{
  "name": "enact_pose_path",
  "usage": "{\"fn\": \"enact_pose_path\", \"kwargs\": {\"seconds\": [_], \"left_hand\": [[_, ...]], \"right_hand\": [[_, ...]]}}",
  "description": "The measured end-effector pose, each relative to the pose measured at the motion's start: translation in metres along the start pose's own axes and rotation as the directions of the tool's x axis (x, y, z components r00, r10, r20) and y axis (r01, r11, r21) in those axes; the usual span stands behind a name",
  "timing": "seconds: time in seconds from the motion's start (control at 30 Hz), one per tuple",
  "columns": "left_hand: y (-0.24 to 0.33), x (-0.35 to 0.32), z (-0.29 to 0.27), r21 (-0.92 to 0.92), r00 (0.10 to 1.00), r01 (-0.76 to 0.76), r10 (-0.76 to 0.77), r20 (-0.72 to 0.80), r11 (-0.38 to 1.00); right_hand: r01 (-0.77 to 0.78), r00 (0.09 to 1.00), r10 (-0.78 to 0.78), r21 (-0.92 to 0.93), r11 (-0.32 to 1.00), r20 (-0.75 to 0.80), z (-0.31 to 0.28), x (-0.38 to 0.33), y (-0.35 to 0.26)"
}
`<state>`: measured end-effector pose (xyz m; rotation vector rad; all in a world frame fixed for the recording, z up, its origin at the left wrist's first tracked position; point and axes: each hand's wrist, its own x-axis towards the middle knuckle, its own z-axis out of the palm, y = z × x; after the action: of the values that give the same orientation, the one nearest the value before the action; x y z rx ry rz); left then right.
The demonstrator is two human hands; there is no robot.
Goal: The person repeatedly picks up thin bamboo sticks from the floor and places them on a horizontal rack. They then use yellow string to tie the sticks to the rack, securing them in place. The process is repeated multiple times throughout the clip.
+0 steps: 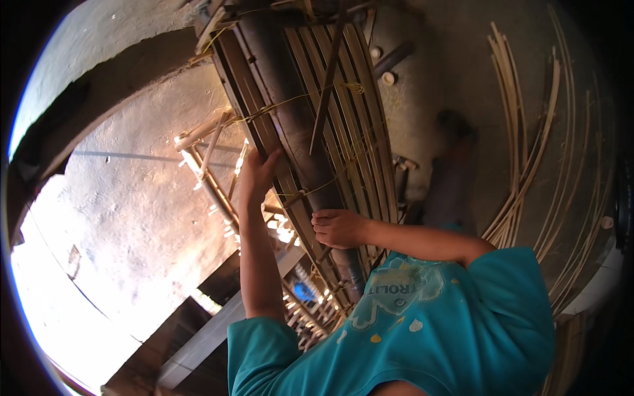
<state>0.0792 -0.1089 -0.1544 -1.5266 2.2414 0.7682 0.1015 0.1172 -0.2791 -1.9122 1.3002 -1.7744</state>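
Observation:
A long frame of bamboo slats (360,99), tied across with thin yellow strips (294,100), slopes away in front of me. A thick dark pole (290,99) runs along its length. My left hand (259,173) grips the outer slat (246,99) on the left side, thumb on its face and fingers hidden behind its edge. Nearer to me, my right hand (340,228) lies across the dark pole with its fingers curled in. Whatever those fingers may hold is hidden. A narrow dark stick (327,86) lies slantwise over the slats.
Long thin bamboo strips (522,178) spread over the floor at right. Short cut tubes (388,78) lie beyond the frame. A smaller bamboo frame (208,165) stands at left, by a sunlit wall. A grey beam (205,340) crosses at lower left, near a blue object (304,292).

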Motion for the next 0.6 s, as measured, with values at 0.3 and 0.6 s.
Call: {"fn": "enact_pose_path", "kwargs": {"seconds": [0.3,0.6], "left_hand": [[0.001,0.021,-0.006,-0.267,0.968,0.244,-0.216,0.131,0.932],[-0.008,0.008,-0.018,-0.135,0.994,0.094,-0.087,0.058,0.986]], "right_hand": [[-0.038,0.999,0.044,0.173,0.984,-0.028,0.0,-0.005,0.008],[-0.038,0.999,0.032,0.216,0.976,0.03,-0.008,0.0,0.005]]}}
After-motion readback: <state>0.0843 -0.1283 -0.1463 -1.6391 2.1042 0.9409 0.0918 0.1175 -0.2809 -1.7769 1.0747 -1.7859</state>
